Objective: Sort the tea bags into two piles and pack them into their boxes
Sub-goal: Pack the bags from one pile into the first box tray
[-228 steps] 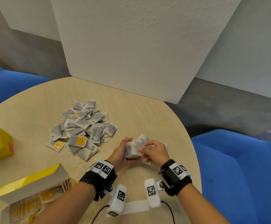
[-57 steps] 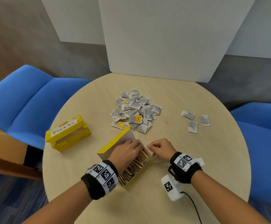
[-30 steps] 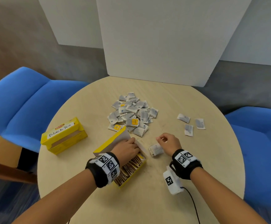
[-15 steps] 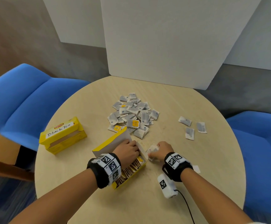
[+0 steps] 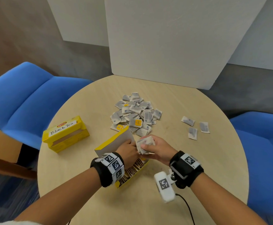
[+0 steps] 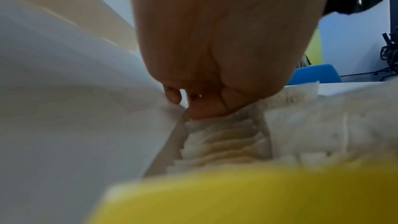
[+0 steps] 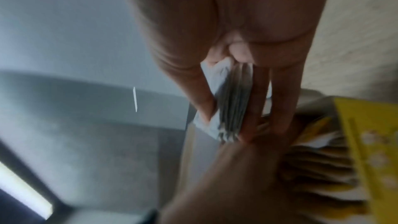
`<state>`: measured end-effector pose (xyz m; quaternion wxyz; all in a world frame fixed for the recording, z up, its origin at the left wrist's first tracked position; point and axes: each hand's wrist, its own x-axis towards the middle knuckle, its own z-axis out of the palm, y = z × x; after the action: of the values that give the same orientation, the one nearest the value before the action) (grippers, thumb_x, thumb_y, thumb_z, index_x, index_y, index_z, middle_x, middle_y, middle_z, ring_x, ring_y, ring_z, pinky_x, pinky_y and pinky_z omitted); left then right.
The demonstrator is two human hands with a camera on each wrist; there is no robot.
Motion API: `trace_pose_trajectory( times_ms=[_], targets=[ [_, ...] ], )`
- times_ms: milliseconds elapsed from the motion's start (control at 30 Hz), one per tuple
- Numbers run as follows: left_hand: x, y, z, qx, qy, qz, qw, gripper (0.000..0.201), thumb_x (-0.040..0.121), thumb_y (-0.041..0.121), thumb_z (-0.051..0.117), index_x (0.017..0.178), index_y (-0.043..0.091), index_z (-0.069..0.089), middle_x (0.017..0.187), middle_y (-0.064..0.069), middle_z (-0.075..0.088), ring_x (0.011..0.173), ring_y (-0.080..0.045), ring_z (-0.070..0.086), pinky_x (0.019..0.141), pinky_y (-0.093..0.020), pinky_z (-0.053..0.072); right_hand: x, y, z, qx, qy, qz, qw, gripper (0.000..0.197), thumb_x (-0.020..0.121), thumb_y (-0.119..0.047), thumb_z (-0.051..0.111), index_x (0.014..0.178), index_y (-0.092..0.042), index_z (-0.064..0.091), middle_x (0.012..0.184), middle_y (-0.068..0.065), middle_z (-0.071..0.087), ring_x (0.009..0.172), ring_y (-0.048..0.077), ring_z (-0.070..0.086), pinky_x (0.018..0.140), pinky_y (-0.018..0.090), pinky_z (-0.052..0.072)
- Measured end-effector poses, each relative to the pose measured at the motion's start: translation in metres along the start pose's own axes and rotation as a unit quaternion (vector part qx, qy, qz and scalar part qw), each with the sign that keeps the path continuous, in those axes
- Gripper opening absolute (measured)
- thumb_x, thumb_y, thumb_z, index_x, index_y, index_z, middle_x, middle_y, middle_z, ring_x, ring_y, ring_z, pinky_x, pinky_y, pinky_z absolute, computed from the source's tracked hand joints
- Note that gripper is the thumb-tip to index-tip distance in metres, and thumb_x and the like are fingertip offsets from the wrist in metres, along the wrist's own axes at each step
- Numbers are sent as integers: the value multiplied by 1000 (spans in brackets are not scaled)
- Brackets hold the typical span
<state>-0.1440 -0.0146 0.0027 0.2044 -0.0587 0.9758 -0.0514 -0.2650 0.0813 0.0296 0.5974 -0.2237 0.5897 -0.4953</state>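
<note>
An open yellow tea box (image 5: 133, 180) stands at the table's near middle with its lid (image 5: 116, 141) raised and a row of tea bags (image 5: 134, 168) inside. My left hand (image 5: 127, 151) is in the box: its fingers lie against the lid (image 6: 75, 108) and its thumb touches the tops of the packed bags (image 6: 226, 142). My right hand (image 5: 157, 148) grips a small stack of grey tea bags (image 5: 144, 143) just above the box's far end, beside the left fingers. In the right wrist view thumb and fingers clamp the stack (image 7: 234, 101).
A mixed pile of grey and yellow-label tea bags (image 5: 135, 114) lies beyond the box. Three grey bags (image 5: 193, 127) lie apart at the right. A second yellow box marked Black Tea (image 5: 65, 133) stands at the left. Blue chairs (image 5: 23, 101) flank the round table (image 5: 205, 168).
My right hand took a stack of grey bags off the table and has carried it left and up to the open box. My left hand stayed in the box.
</note>
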Motion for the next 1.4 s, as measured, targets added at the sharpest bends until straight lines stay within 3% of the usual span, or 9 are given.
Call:
trace_pose_trajectory(
  times_ms=[167, 267, 400, 467, 667, 900, 1067, 1300, 1400],
  targets=[
    [-1, -3, 2, -3, 8, -1, 1000, 41, 92, 17, 42, 133, 15, 47, 140, 0, 47, 131, -24, 29, 101, -37, 27, 6, 6, 2, -139, 88, -19, 986, 20, 90, -3, 58, 104, -16, 51, 99, 11, 58, 84, 19, 60, 76, 43, 55],
    [-2, -2, 6, -1, 12, -5, 1000, 40, 93, 18, 42, 132, 16, 47, 138, 0, 47, 130, -24, 30, 99, -37, 27, 8, 9, 4, -205, 122, -31, 971, 22, 89, -7, 59, 106, -19, 49, 102, 11, 57, 91, 24, 60, 80, 49, 56],
    [-4, -1, 6, 3, 13, -10, 1000, 39, 93, 19, 42, 132, 17, 47, 135, 0, 50, 128, -22, 31, 97, -35, 27, 9, 14, 15, -360, 170, -78, 914, 27, 90, -18, 60, 114, -18, 48, 104, 5, 58, 91, 19, 56, 71, 28, 47],
    [-7, -1, 5, 1, 13, -11, 1000, 38, 94, 17, 40, 131, 16, 47, 135, -1, 50, 127, -23, 32, 98, -35, 26, 10, 17, 21, -386, 181, -104, 899, 26, 91, -18, 59, 115, -17, 47, 108, 7, 59, 92, 18, 55, 71, 24, 41],
    [-17, -1, 9, -8, 31, -17, 999, 35, 93, 15, 38, 126, 10, 49, 131, -6, 52, 123, -25, 34, 98, -35, 26, 9, 28, 36, -431, 199, -140, 869, 27, 91, -16, 56, 115, -14, 44, 112, 7, 54, 97, 23, 56, 77, 31, 46],
    [-28, 1, 17, -6, 45, -35, 998, 42, 92, 17, 40, 132, 7, 42, 134, -10, 45, 121, -28, 35, 99, -37, 27, 9, 29, 38, -410, 230, -147, 870, 36, 86, -20, 65, 115, -20, 44, 104, 7, 63, 95, 24, 61, 78, 34, 51],
    [-33, 5, 20, -20, 64, -46, 997, 40, 93, 14, 36, 131, 2, 39, 131, -14, 46, 117, -30, 37, 100, -37, 26, 9, 30, 37, -427, 230, -158, 860, 38, 84, -26, 69, 115, -17, 49, 99, 8, 67, 91, 26, 63, 75, 31, 50],
    [-36, 7, 23, -34, 64, -55, 996, 36, 89, 14, 41, 124, 6, 46, 123, -11, 49, 114, -29, 41, 99, -37, 26, 18, 27, 37, -517, 173, -170, 821, 19, 85, -23, 63, 99, -11, 58, 95, 5, 63, 88, 25, 59, 69, 29, 43],
    [-37, 7, 23, -46, 78, -48, 995, 36, 90, 13, 40, 124, 7, 47, 124, -11, 49, 113, -28, 44, 99, -36, 27, 21, 20, 35, -561, 144, -174, 797, 19, 84, -22, 62, 101, -12, 59, 98, 5, 62, 90, 25, 58, 71, 30, 44]
  ],
)
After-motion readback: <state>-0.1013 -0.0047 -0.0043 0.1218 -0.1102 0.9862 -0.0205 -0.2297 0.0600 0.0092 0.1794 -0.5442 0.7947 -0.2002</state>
